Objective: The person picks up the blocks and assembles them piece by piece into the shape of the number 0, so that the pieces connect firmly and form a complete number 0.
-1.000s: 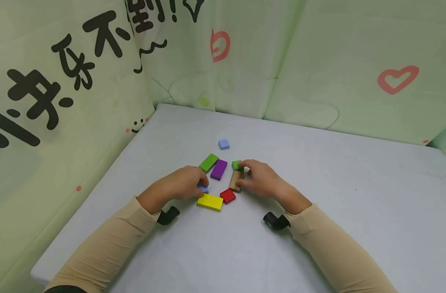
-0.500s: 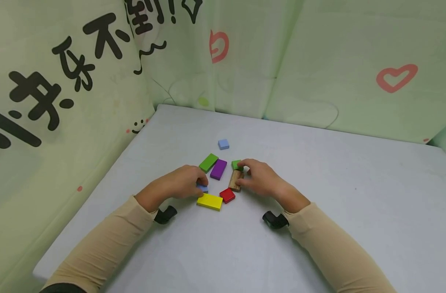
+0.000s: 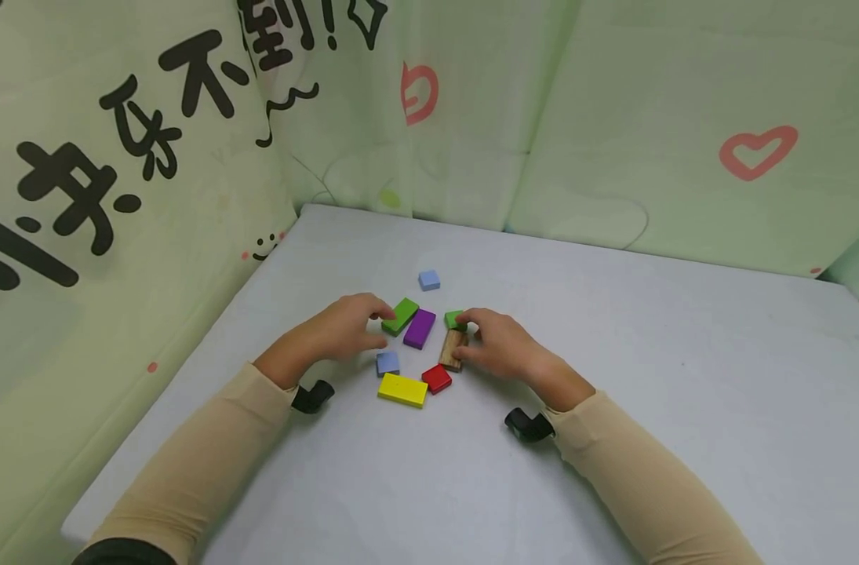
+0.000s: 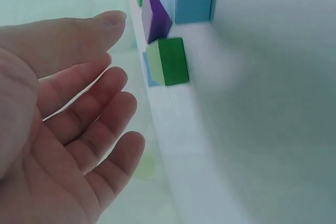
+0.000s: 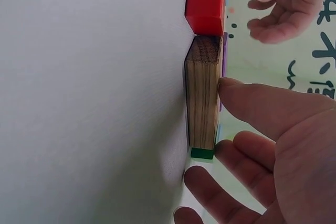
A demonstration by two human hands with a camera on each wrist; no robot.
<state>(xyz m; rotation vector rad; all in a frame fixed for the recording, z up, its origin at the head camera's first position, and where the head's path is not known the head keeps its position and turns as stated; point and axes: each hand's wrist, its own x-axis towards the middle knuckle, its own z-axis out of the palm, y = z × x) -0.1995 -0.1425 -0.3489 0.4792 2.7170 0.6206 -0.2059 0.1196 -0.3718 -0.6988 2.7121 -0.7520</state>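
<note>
My left hand (image 3: pixel 340 327), thumb and fingers spread with nothing between them, is beside the long green block (image 3: pixel 401 316); in the left wrist view the hand (image 4: pixel 73 124) stands apart from that green block (image 4: pixel 173 61). A purple block (image 3: pixel 419 329) leans close to its right side. My right hand (image 3: pixel 501 342) rests at the wooden block (image 3: pixel 453 350), its thumb touching that block and its forefinger at the small green block (image 3: pixel 454 319). In the right wrist view the wooden block (image 5: pixel 203 98) sits between a red block (image 5: pixel 206 3) and the small green one (image 5: pixel 202 153).
A blue block (image 3: pixel 387 363) sits behind the yellow block (image 3: pixel 403 390), near the red block. Another blue block (image 3: pixel 429 280) lies farther back on the white table (image 3: pixel 648 377). Printed cloth (image 3: pixel 613 118) hangs along the back and left.
My left hand has let go of the near blue block and moved away from me to the long green block, its fingers spreading. The right hand has stayed in place.
</note>
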